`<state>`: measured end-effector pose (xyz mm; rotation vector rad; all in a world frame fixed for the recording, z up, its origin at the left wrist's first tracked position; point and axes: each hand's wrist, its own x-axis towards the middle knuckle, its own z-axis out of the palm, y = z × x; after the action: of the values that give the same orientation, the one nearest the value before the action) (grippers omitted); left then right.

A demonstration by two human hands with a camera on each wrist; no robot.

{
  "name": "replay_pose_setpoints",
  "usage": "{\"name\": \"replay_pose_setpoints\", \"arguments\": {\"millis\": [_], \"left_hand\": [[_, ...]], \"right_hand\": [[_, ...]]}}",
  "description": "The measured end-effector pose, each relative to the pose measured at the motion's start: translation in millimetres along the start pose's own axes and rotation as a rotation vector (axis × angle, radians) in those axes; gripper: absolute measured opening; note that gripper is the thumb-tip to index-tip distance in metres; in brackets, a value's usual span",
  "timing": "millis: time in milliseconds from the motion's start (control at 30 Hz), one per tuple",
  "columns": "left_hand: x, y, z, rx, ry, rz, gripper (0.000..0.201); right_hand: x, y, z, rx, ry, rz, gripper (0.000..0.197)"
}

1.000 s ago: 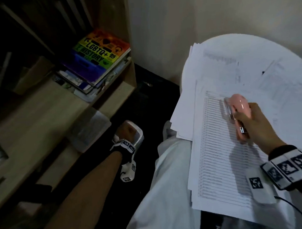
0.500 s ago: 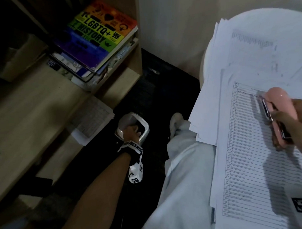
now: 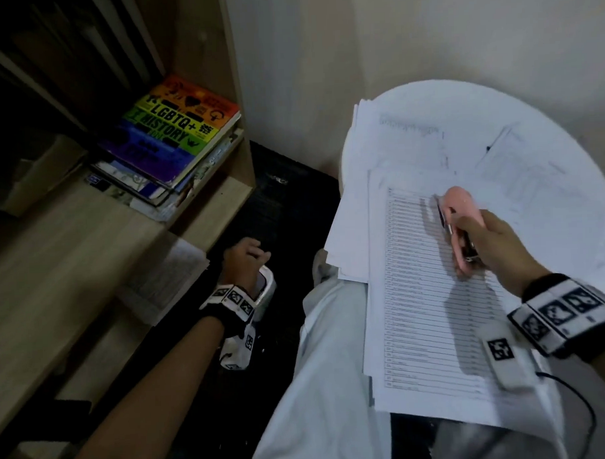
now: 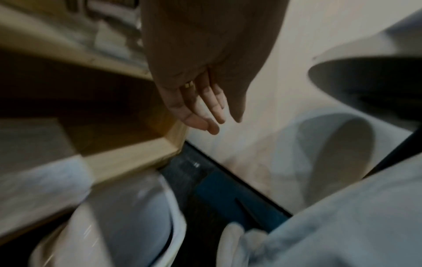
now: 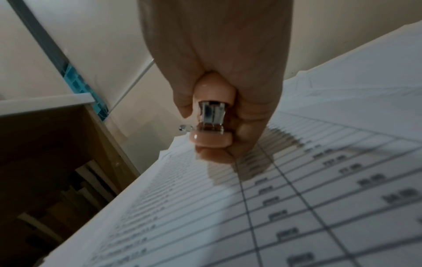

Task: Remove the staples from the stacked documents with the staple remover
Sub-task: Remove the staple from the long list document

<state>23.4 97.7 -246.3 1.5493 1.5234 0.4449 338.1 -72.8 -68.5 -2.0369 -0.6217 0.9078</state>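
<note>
My right hand (image 3: 479,238) grips a pink staple remover (image 3: 459,206) with a metal end (image 5: 211,115), held just above a printed table sheet (image 3: 431,328) that tops a stack of documents on my lap and a round white table (image 3: 495,99). More loose sheets (image 3: 394,140) lie under it. My left hand (image 3: 245,257) hangs low beside my left knee with fingers (image 4: 205,108) straight and relaxed, holding nothing, above a white bin (image 3: 267,289) on the floor. No staple is visible.
A wooden shelf unit (image 3: 88,236) stands at the left with a rainbow-covered book (image 3: 174,130) on a pile of books and a loose printed sheet (image 3: 165,278) on a lower board. A dark floor mat (image 3: 286,195) and a cream wall (image 3: 356,38) lie ahead.
My left hand has lifted out of the white bin and opened above it. The right hand still holds the pink remover over the sheet; the head view has shifted.
</note>
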Motion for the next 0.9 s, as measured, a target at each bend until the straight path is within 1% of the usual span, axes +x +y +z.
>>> {"name": "replay_pose_setpoints", "arguments": {"millis": [33, 67, 167, 233, 267, 300, 333, 367, 400, 467, 500, 533, 600, 633, 700, 767, 800, 900], "left_hand": [[0, 19, -6, -0.015, 0.027, 0.055, 0.022], [-2, 38, -12, -0.019, 0.060, 0.126, 0.023], [-15, 91, -19, 0.031, 0.220, 0.445, 0.019], [-35, 125, -13, 0.107, 0.292, 0.612, 0.016], [-48, 142, -8, 0.118, 0.281, 0.682, 0.015], [-58, 153, 0, 0.113, 0.228, 0.744, 0.015], [-69, 164, 9, 0.116, 0.144, 0.772, 0.018], [-78, 171, 19, 0.141, 0.045, 0.749, 0.025], [-87, 176, 30, 0.193, -0.054, 0.676, 0.036], [-102, 186, 49, 0.284, -0.200, 0.459, 0.053], [-109, 191, 57, 0.265, -0.223, 0.378, 0.057], [-115, 196, 63, 0.228, -0.218, 0.319, 0.060], [-120, 203, 71, 0.162, -0.179, 0.242, 0.069], [-120, 205, 72, 0.125, -0.161, 0.224, 0.069], [-116, 205, 73, 0.024, -0.157, 0.246, 0.056], [-117, 203, 70, -0.072, -0.168, 0.334, 0.039], [-118, 202, 69, -0.112, -0.170, 0.386, 0.035], [-122, 203, 65, -0.173, -0.206, 0.486, 0.037]], "right_hand": [[-3, 0, -5, 0.046, 0.011, 0.004, 0.027], [-7, 0, -10, 0.076, 0.033, 0.006, 0.029], [-18, 6, -29, 0.124, 0.132, 0.034, 0.023], [-28, 17, -47, 0.115, 0.216, 0.077, 0.022], [-32, 24, -54, 0.096, 0.265, 0.106, 0.022], [-36, 30, -59, 0.077, 0.302, 0.134, 0.021], [-41, 36, -61, 0.057, 0.323, 0.160, 0.019], [-45, 40, -62, 0.044, 0.331, 0.180, 0.017], [-49, 43, -61, 0.048, 0.331, 0.197, 0.015], [-53, 47, -58, 0.087, 0.315, 0.209, 0.015], [-55, 46, -56, 0.097, 0.300, 0.198, 0.015], [-56, 46, -54, 0.099, 0.284, 0.185, 0.016], [-56, 47, -50, 0.115, 0.271, 0.165, 0.014], [-57, 47, -49, 0.123, 0.282, 0.159, 0.013], [-56, 48, -48, 0.123, 0.318, 0.149, 0.016], [-57, 49, -48, 0.125, 0.304, 0.139, 0.015], [-57, 49, -48, 0.120, 0.293, 0.135, 0.014], [-60, 49, -50, 0.133, 0.263, 0.130, 0.015]]}}
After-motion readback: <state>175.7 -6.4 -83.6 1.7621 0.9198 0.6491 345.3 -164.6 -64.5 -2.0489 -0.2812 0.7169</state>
